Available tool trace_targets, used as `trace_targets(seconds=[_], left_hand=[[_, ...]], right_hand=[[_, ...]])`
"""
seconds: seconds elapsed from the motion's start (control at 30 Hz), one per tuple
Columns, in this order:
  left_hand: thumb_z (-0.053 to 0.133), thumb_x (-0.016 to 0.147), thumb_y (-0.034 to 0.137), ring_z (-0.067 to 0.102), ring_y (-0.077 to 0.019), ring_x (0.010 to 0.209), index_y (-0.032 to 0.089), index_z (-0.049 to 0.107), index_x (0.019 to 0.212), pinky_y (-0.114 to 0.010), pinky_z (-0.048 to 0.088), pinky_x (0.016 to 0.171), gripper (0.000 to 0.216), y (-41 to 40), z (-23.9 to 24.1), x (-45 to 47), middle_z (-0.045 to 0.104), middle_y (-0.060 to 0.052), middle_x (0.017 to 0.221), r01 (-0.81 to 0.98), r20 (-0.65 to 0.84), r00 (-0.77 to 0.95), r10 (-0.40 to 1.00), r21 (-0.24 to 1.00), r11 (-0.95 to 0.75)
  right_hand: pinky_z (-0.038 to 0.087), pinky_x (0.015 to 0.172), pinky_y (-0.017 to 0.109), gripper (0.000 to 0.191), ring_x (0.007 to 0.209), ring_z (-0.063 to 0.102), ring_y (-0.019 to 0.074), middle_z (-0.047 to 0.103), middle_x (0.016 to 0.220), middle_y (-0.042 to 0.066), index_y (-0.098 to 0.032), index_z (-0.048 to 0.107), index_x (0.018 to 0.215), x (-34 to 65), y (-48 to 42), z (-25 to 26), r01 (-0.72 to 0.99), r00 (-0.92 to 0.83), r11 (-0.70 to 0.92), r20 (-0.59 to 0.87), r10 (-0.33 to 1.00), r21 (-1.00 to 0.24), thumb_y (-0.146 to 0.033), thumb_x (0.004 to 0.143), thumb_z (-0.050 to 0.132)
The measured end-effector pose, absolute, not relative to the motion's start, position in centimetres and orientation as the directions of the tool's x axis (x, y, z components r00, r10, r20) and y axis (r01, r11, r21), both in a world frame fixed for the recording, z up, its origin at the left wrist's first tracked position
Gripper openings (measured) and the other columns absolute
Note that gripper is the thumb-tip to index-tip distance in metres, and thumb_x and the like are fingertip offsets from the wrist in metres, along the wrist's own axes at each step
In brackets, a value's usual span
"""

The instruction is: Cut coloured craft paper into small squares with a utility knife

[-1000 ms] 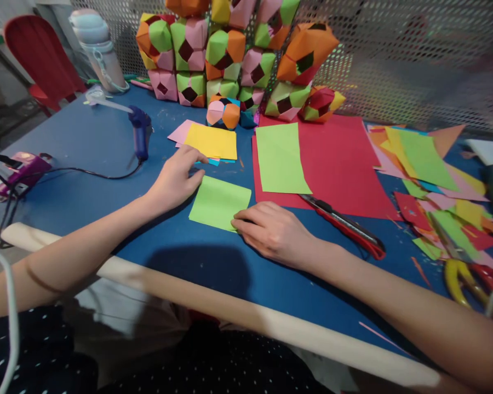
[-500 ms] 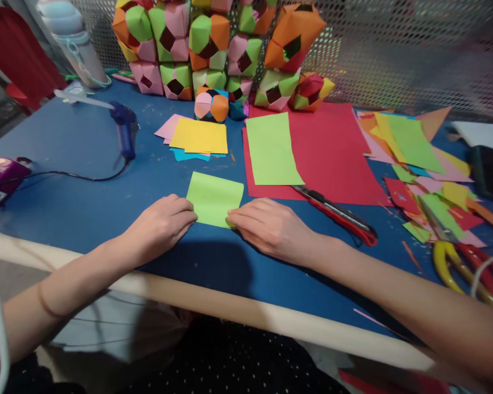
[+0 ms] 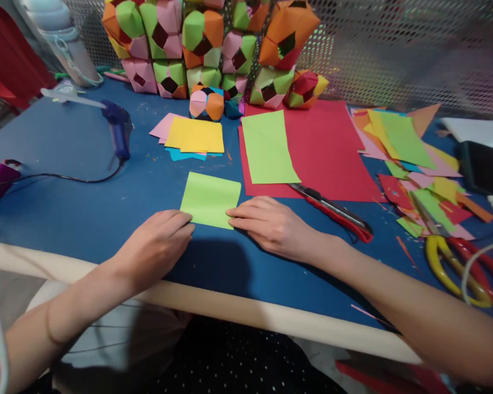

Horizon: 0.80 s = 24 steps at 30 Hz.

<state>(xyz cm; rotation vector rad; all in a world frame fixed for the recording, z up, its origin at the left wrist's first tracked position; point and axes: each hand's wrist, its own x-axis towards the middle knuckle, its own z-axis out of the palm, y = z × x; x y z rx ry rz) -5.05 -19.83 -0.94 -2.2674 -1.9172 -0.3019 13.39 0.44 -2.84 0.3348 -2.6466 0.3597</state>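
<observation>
A small light-green sheet of paper [image 3: 211, 200] lies on the blue tabletop in front of me, its far edge curled over toward me. At its near left corner is my left hand [image 3: 158, 241], the fingers drawn together on the paper's edge. My right hand [image 3: 271, 225] pinches the near right edge between thumb and fingers. Just beyond lies a stack of coloured paper pieces [image 3: 195, 135], yellow on top. To the right, a larger green sheet [image 3: 267, 148] rests on red paper [image 3: 324, 148], with a red-and-black utility knife [image 3: 332, 210] at its near edge.
Folded paper modules [image 3: 203, 38] stand stacked at the back against a perforated metal panel. A blue glue gun [image 3: 119, 128] and its cord lie left, near a bottle [image 3: 66, 44]. Scissors [image 3: 447, 268], paper scraps [image 3: 431, 197] and a phone [image 3: 482, 167] are at right.
My left hand has slid slightly down and left at the paper's near left corner, showing more of the sheet. My right hand stays at the right edge. The whole view has shifted a little.
</observation>
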Motion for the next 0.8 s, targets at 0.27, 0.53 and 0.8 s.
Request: trace_targets(seconds=[0.27,0.53,0.8], left_hand=[[0.048,0.097,0.025,0.066,-0.0269,0.102,0.008,0.064,0.101,-0.042,0.058,0.088,0.024,-20.8,-1.5,-2.6,0.067,-0.017,0.105,0.987,0.387,0.154,0.909,-0.026,-0.156],[0.05,0.096,0.027,0.067,-0.0267,0.102,0.009,0.065,0.099,-0.042,0.059,0.088,0.023,-20.8,-1.4,-2.2,0.069,-0.016,0.105,0.991,0.386,0.132,0.913,-0.023,-0.134],[0.044,0.099,0.04,0.062,-0.0305,0.103,0.012,0.064,0.113,-0.045,0.055,0.081,0.038,-20.7,-0.8,-1.4,0.066,-0.015,0.12,0.995,0.314,0.104,0.944,-0.019,-0.103]], right_hand=[[0.055,0.085,0.041,0.026,0.102,0.066,0.0226,0.074,0.112,0.011,-0.011,0.071,0.107,13.5,0.4,-2.6,-0.308,-0.864,0.942,0.453,-0.22,-0.13,-0.009,0.093,0.049],[0.055,0.087,0.042,0.027,0.107,0.067,0.0235,0.073,0.113,0.012,-0.013,0.071,0.11,13.5,0.2,-2.9,-0.314,-0.851,0.945,0.466,-0.241,-0.086,-0.008,0.091,0.052],[0.056,0.086,0.04,0.027,0.104,0.069,0.0227,0.074,0.112,0.013,-0.01,0.07,0.108,13.5,0.0,-2.6,-0.312,-0.849,0.949,0.461,-0.259,-0.042,-0.008,0.093,0.048]])
